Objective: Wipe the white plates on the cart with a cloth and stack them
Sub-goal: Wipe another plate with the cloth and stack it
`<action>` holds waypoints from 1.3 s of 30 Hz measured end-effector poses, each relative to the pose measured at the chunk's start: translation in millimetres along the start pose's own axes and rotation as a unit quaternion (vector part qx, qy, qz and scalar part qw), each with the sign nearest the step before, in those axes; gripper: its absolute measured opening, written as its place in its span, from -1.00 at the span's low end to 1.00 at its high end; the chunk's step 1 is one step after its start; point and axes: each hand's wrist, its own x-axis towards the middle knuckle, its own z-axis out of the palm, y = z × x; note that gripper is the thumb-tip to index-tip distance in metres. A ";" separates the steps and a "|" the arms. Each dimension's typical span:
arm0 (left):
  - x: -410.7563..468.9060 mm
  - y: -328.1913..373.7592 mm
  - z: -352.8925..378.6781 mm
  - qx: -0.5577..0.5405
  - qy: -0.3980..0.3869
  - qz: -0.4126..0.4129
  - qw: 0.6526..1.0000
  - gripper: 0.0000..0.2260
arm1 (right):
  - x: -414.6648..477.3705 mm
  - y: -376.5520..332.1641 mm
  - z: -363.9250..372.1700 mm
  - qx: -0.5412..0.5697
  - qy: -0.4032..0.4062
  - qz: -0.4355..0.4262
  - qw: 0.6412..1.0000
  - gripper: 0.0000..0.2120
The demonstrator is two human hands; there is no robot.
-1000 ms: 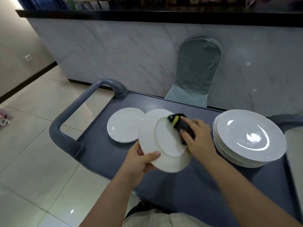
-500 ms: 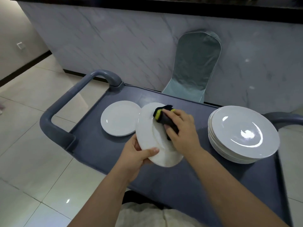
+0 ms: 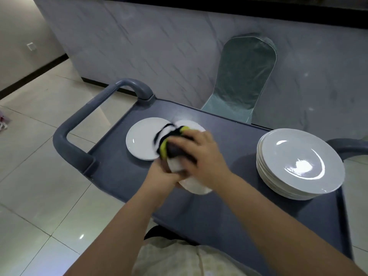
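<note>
Grey cart [image 3: 229,212], pale floor tiles [image 3: 39,186], marbled counter [image 3: 159,56], possibly covered chair [image 3: 245,76]

Chair, pale green cover [image 3: 245,76]: upper centre-right, against counter.
Counter, grey marble front [image 3: 149,46]: across top.
Floor, glossy cream tiles [image 3: 29,176]: left.
Wall socket [image 3: 30,46]: upper left.

The left forearm [image 3: 127,222] and right forearm [image 3: 268,216] reach forward and converge at the held plate [image 3: 196,186]; the left hand [image 3: 165,175] grips the plate's near-left rim, fingers curled, partly hidden by the right wrist. The right hand [image 3: 201,156] lies knuckles-up across the plate's face, fingers curled round a black-and-yellow cloth [image 3: 169,146] toward the plate's far-left edge; its outline is blurred.
</note>
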 end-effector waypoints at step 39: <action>11.4 -10.5 2.2 -0.369 0.073 -0.097 0.921 -0.54 | -91.1 -1.1 12.0 -0.060 0.076 0.178 0.979 -0.52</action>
